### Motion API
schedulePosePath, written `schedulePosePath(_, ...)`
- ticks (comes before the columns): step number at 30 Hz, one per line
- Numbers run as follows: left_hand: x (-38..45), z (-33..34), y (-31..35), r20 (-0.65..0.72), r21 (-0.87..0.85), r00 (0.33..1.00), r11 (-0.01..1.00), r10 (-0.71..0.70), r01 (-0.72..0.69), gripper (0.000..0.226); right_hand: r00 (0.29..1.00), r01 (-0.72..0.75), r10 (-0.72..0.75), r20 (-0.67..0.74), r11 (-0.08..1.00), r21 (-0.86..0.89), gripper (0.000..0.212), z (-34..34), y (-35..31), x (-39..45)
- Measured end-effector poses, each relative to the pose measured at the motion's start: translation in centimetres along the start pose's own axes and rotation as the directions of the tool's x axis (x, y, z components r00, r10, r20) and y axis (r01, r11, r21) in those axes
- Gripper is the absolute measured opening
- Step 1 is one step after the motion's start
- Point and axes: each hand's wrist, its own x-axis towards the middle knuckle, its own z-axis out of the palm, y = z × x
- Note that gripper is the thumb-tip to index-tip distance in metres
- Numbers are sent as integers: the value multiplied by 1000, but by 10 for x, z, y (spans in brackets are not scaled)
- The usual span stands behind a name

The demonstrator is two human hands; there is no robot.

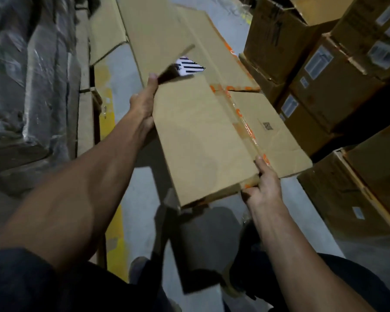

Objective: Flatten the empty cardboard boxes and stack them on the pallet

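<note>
Gripping is observed at two points: the fingers of the left hand [144,104] are curled round the far left edge of the cardboard box [212,136], thumb on top, while the right hand [262,188] pinches the near corner, thumb laid along the taped seam [245,122]. Both hands are closed on the box; nothing else is held. The box is carried in the air between the two arms, above the grey floor [144,210], and appears largely collapsed, though one flap [176,61] near the left thumb stands up and shows a white striped label beneath. Further flattened sheets [167,25] are seen lying ahead; whether a pallet sits under them cannot be told. Full cartons [324,75] are stacked to the right, wrapped goods [32,75] to the left. The step in hand is judged to be flattening or carrying this box to the stack. It is advised that the raised flap be pressed down first, the panels be kept level between both grips, and the box be laid square on the sheets ahead, edges aligned, so the stack is not tilted. Care is advised near the cartons on the right.
</note>
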Motion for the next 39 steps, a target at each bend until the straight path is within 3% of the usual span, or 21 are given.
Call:
schedulePosePath(2, -7, -3, -19, -18, 114, 998, 992, -55, 56, 116, 1000, 8, -7, -13, 1000, 8, 50, 6, 1, 3)
schedulePosePath(5, -75, -14, -56, -84, 234, 984, 957, -156, 172, 73, 994, 38, -46, -95, 996, -75, 46, 14, 12, 5)
schedulePosePath(7, -108, -38, -88, -87, 323, 949, 892, -304, 316, 71, 990, 10, -31, -137, 988, -152, 48, 10, 25, 5)
schedulePosePath(9, -134, -53, -101, -102, 446, 932, 822, -348, 355, 69, 982, -44, 7, -187, 979, -199, 48, 1, 35, 6)
schedulePosePath(12, -176, -52, -102, -120, 550, 985, 818, -123, 169, 46, 983, -40, -3, -186, 973, -226, 43, -3, 39, 1)
schedulePosePath(14, -202, -47, -97, -121, 761, 989, 647, 79, 42, 57, 986, -14, -26, -165, 972, -233, 44, 0, 38, -1)
schedulePosePath(16, -228, -39, -87, -121, 911, 967, 411, 222, 20, 36, 988, -18, -18, -155, 974, -226, 47, 1, 37, -3)
schedulePosePath(18, -250, -30, -81, -116, 926, 952, 377, 284, 0, 20, 988, -31, -6, -157, 974, -226, 49, -3, 39, -6)
schedulePosePath(20, -267, -27, -86, -158, 881, 958, 473, 240, 26, 20, 988, -44, 8, -154, 971, -236, 48, -6, 41, -12)
schedulePosePath(22, -277, -28, -102, -196, 764, 979, 635, 63, 112, 20, 989, -41, 6, -149, 972, -230, 47, -7, 41, -18)
schedulePosePath(25, -287, -29, -121, -160, 486, 947, 813, -278, 321, 14, 989, -38, 2, -150, 971, -236, 46, -6, 41, -23)
schedulePosePath(28, -286, -37, -130, -143, 80, 899, 900, -415, 428, 35, 989, -73, 36, -144, 961, -265, 42, -11, 45, -27)
schedulePosePath(30, -283, -44, -129, -167, -211, 895, 901, -414, 378, 61, 989, -102, 68, -131, 957, -271, 38, -13, 45, -29)
schedulePosePath(32, -279, -47, -122, -201, -419, 887, 855, -416, 306, 71, 988, -128, 101, -113, 954, -269, 33, -14, 45, -30)
schedulePosePath(34, -269, -47, -116, -228, -535, 875, 806, -427, 253, 63, 987, -150, 129, -96, 953, -263, 32, -14, 46, -31)
schedulePosePath(39, -238, -66, -105, -255, -591, 886, 787, -388, 175, 38, 986, -164, 160, -38, 965, -202, 33, -11, 43, -33)
